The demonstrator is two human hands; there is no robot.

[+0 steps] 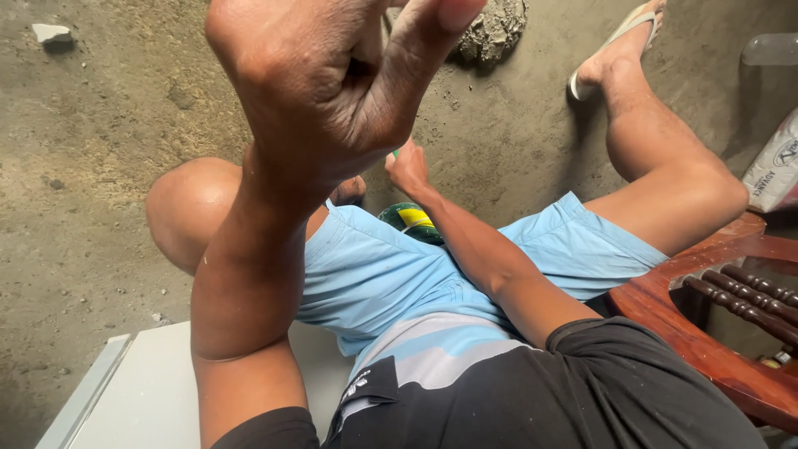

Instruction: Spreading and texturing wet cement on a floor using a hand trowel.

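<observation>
A green and yellow object (409, 219), rounded and partly hidden, sits low between my thighs, just past the hem of my light blue shorts (374, 266); I cannot tell exactly what it is. My right hand (407, 166) reaches down just beyond it, fingers curled around something small and green, though too little shows to say what it grips or how firmly. My left hand (332, 83) is raised close to the camera, fingers folded loosely toward the palm and thumb pointing up; it appears to hold nothing. My left knee (187, 212) is bent up, and my right leg stretches out to a foot in a pale sandal (619, 41) on the rough dirt floor (91, 141). A lump of stone or concrete (495, 29) lies on the ground ahead. A white flat surface (141, 391) is at my lower left, and a reddish wooden chair (715, 308) stands at my right, with a printed sack (777, 162) beyond it. As I judge it, the raised hand blocks much of my view, so the low hand could fumble; the rounded object could slip off my lap onto the dirt.
</observation>
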